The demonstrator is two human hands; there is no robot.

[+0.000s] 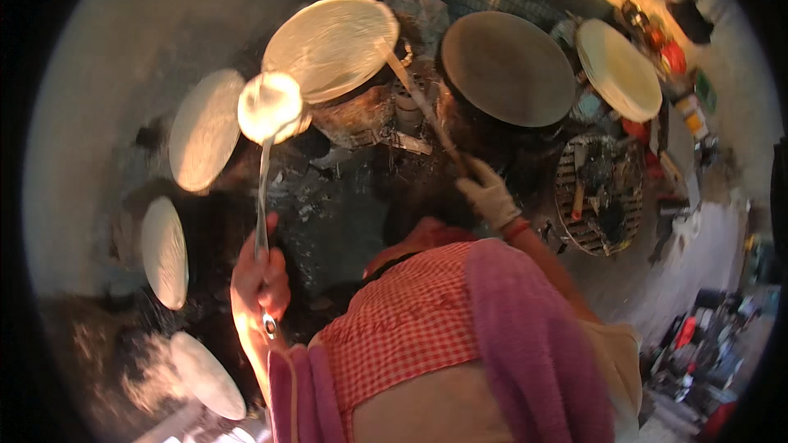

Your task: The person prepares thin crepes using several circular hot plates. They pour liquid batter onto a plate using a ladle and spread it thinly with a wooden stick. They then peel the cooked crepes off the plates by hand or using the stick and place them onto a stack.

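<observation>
The left hand [261, 279], left of centre, has its fingers wrapped around the long handle of a ladle [269, 107]; the grip well below the bowl probably spares the fingers from heat. The bowl appears filled with something pale, which would explain holding it out ahead. The gloved right hand [490, 195], near centre, closes on a wooden stick [427, 111], its length likely giving reach. The stick's tip is over a broad pale round [328, 45] at upper centre; contact is unclear. Beyond, a dark griddle [509, 70] sits upper right, seemingly raised over a stove.
</observation>
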